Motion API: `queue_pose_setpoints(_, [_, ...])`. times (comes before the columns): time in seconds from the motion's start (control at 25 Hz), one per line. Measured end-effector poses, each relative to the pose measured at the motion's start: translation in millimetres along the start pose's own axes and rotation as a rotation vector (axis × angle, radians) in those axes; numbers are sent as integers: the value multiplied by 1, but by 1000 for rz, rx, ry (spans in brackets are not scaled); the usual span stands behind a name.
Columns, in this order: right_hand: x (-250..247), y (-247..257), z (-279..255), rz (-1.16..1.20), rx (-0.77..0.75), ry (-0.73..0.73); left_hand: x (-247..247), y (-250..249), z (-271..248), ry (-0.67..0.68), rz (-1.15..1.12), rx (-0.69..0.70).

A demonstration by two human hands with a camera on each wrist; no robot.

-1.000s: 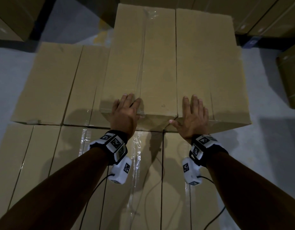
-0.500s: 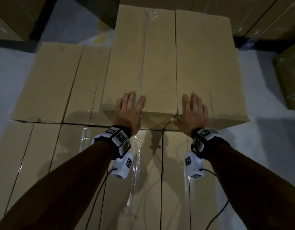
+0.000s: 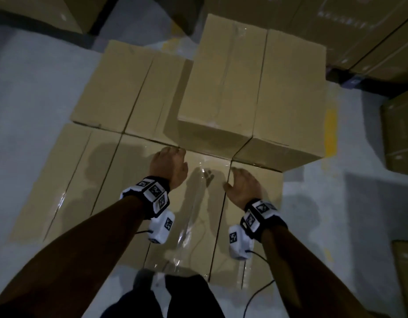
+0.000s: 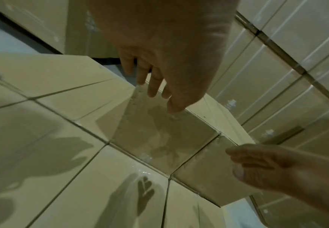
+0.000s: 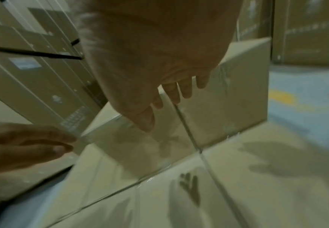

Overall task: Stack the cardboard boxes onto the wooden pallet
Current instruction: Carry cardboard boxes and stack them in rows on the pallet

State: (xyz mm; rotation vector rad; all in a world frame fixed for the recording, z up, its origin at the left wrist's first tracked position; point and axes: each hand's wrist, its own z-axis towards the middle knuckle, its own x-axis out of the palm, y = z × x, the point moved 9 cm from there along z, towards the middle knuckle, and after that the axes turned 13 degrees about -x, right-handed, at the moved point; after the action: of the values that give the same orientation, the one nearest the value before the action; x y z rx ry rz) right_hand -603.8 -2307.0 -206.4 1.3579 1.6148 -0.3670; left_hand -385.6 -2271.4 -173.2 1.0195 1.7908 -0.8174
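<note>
A layer of flat cardboard boxes already covers the stack below the person, and a second tier has been started: two taller upper boxes stand side by side on the far right part of that layer, their near faces meeting at a seam. Judging by this, the first tier looks complete and the second tier has only its first pair in place, so most of the upper level is yet to be filled; more boxes stand beyond the upper boxes and to their right, possibly the supply. Neither hand has hold of anything. The left hand hangs just in front of the upper boxes' near left corner, fingers loosely bent; whether the fingertips touch the cardboard cannot be told. The right hand hovers in front of the upper boxes, near the seam, fingers relaxed and spread, apart from the lower layer, with its shadow on the shiny tape below. The wooden pallet itself is not visible in any view, presumably hidden beneath the lower layer. The scene is dim, the wrist views are blurred, and printed marks on the surrounding boxes cannot be read.
</note>
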Motion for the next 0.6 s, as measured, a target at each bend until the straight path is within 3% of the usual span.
queue_pose_setpoints(0.32, [74,172,-57,6,-200,212,-22,162,-136,-17,-108,-263])
queue_pose_setpoints(0.6, [116,357,-107,-128,-481,232,-23,333,-262,-90,-214,-550])
